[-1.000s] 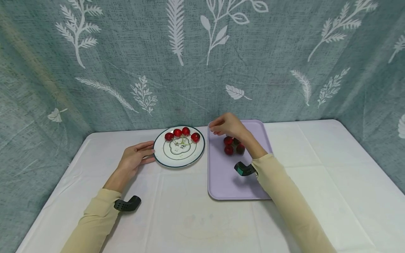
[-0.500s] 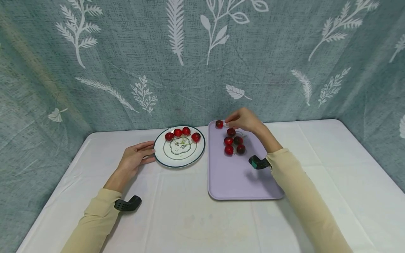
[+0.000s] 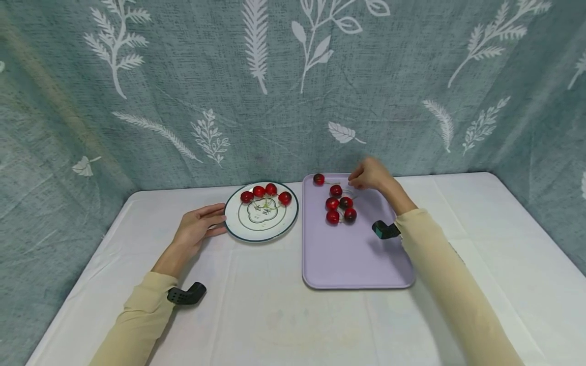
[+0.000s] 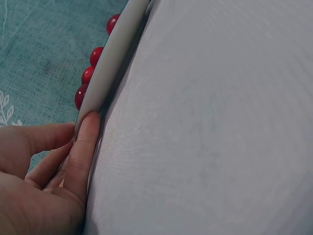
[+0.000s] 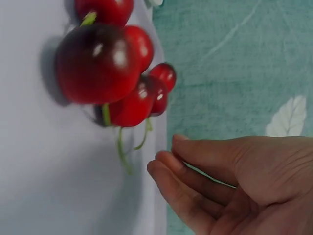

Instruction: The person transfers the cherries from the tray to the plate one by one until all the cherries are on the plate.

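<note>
My left hand (image 3: 196, 227) holds the near-left rim of a white plate (image 3: 237, 226) with a dark edge. In the left wrist view, the plate's rim (image 4: 115, 54) lies between the thumb and a finger. Several red cherries (image 3: 258, 191) sit along the far side of the plate. My right hand (image 3: 372, 175) hovers over the far right of the lilac tray (image 3: 352, 264), its fingers loosely bent and nothing visible between them. Several red and dark cherries (image 3: 345, 203) lie left of it, with green stems (image 5: 122, 152) apart from the fingertips. One cherry (image 3: 318, 179) lies at the tray's far-left corner.
A white cloth (image 3: 256, 305) covers the table. Green curtain (image 3: 274, 127) with white leaf prints hangs close behind the plate and tray. A narrow strip of cloth separates plate from tray.
My right hand has moved right from the tray's far-left corner, where a cherry is now visible, and its fingers have drawn away from it. My left hand stays at the plate.
</note>
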`<action>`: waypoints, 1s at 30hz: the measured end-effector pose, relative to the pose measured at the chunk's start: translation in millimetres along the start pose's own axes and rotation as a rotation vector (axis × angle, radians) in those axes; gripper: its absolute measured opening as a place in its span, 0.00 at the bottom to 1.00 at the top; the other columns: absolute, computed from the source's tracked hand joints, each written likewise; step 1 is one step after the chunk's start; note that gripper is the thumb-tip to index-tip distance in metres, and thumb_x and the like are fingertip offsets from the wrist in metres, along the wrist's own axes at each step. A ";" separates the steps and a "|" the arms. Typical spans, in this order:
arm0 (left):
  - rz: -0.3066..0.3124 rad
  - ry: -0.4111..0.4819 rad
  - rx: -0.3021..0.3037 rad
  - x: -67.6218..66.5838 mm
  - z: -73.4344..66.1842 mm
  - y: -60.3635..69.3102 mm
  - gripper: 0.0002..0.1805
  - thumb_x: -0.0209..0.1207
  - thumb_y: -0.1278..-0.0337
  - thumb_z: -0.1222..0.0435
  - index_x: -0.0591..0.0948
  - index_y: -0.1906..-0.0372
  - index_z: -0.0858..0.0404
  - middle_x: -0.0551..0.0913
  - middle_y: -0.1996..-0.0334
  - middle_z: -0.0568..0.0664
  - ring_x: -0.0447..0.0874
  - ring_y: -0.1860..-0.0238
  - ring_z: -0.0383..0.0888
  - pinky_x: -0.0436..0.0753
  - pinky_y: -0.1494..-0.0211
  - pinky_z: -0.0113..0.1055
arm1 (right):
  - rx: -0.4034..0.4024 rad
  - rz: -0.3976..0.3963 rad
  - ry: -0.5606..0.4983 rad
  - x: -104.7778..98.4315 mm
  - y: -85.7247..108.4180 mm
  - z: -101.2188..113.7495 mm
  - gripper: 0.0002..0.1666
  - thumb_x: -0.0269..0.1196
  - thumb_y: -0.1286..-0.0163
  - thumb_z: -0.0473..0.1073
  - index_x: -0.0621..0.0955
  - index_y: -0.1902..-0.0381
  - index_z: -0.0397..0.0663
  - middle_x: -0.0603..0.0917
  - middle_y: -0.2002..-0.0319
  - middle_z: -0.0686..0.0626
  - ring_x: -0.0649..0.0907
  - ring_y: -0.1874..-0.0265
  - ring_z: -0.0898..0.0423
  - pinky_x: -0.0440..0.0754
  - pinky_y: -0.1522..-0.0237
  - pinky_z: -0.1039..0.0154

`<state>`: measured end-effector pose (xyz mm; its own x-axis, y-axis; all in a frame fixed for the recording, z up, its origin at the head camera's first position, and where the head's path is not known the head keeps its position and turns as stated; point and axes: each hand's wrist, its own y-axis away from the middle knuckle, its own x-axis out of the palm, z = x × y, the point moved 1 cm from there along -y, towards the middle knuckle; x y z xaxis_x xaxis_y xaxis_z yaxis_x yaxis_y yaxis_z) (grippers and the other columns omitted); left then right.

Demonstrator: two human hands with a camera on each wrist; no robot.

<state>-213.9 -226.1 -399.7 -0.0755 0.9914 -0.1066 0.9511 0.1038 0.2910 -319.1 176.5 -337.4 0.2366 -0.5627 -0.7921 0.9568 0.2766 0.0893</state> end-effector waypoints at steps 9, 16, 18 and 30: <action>0.000 0.005 0.004 0.5 -0.9 -0.1 0.29 0.54 0.32 0.73 0.65 0.27 0.66 0.65 0.31 0.64 0.84 0.64 0.30 0.87 0.51 0.30 | 0.006 0.023 -0.044 6.7 -3.0 -15.6 0.13 0.66 0.35 0.34 0.85 0.56 0.27 0.87 0.64 0.36 0.83 0.77 0.61 0.83 0.74 0.73; -0.003 0.005 0.006 -0.2 0.4 -0.4 0.30 0.54 0.32 0.73 0.65 0.27 0.66 0.65 0.31 0.64 0.84 0.64 0.30 0.87 0.51 0.31 | 0.001 0.054 -0.045 12.2 -2.4 -12.9 0.13 0.66 0.35 0.33 0.85 0.55 0.29 0.87 0.59 0.36 0.84 0.73 0.58 0.85 0.69 0.70; -0.006 0.006 0.005 -0.3 0.7 -0.4 0.29 0.54 0.32 0.73 0.65 0.28 0.66 0.66 0.31 0.64 0.84 0.64 0.29 0.87 0.52 0.30 | -0.007 0.058 -0.061 14.4 -2.8 -13.6 0.13 0.66 0.36 0.32 0.84 0.55 0.29 0.87 0.58 0.36 0.84 0.73 0.59 0.86 0.68 0.69; -0.010 0.003 0.013 0.9 0.2 2.6 0.29 0.55 0.32 0.73 0.66 0.28 0.68 0.66 0.32 0.66 0.84 0.63 0.31 0.87 0.52 0.30 | -0.023 0.016 -0.070 18.1 0.2 -16.3 0.13 0.65 0.36 0.32 0.85 0.54 0.31 0.87 0.60 0.38 0.84 0.70 0.56 0.83 0.68 0.70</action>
<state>-211.5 -224.9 -399.3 -0.0859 0.9906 -0.1065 0.9540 0.1126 0.2777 -317.5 179.1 -361.6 0.2643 -0.6110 -0.7462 0.9487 0.3037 0.0874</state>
